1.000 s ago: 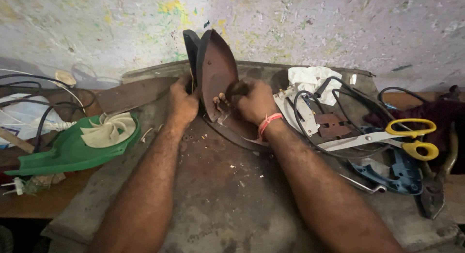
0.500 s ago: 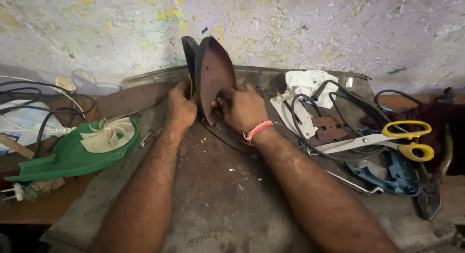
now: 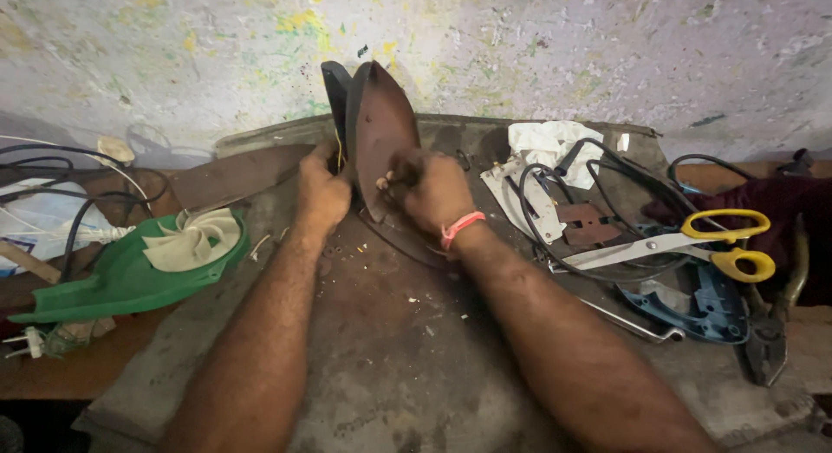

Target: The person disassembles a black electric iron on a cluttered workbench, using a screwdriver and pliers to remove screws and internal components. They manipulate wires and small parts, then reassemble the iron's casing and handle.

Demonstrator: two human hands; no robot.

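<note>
A stained wall [image 3: 537, 45] stands behind a dirty bench [image 3: 390, 366], which fills most of the view. At the back middle of the bench stands the iron plate [image 3: 379, 128], a brown, pointed metal sole, set upright on its wide end with the tip up and a darker part just behind it.

The person holds this plate from both sides. The left hand [image 3: 322, 193] is closed around its left edge, with the fingers curled behind the metal. The right hand [image 3: 431, 189], which has a pink band [image 3: 461, 228] at the wrist, presses on the lower right face; its fingertips seem to pinch something small there, but what it is cannot be told.

The plate looks heavy and stiff, and its surface is rusty, so probably not slippery. It should not break, but the edges may be sharp and it can tip over easily while it stands so. The flat sides near the base seem the best place to take it.

To the left lies a green fan housing [image 3: 130, 275] with a white wheel. To the right lie black cables [image 3: 607, 197], a white cloth [image 3: 550, 145], a blue cover [image 3: 702, 297] and yellow scissors [image 3: 693, 242].
</note>
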